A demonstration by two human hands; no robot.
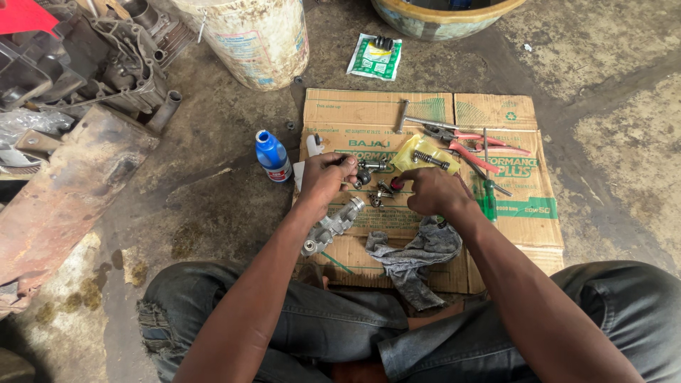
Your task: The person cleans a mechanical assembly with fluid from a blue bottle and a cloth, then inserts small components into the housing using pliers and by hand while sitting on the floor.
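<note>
I sit cross-legged on the ground over a flattened cardboard sheet (496,227). My left hand (324,177) pinches a small metal part (372,165) between thumb and fingers. My right hand (434,191) is closed around a screwdriver with a red handle (398,184), its tip near several small metal parts (381,193) on the cardboard. A grey cast-metal housing (332,227) lies under my left wrist. A grey rag (415,255) lies crumpled by my right forearm.
Red-handled pliers (464,142), a green screwdriver (488,191), a metal rod (401,115) and a yellow bag with a spring (425,154) lie on the cardboard. A blue bottle (272,156), a white bucket (248,39), a green packet (376,57) and engine parts (106,57) stand around.
</note>
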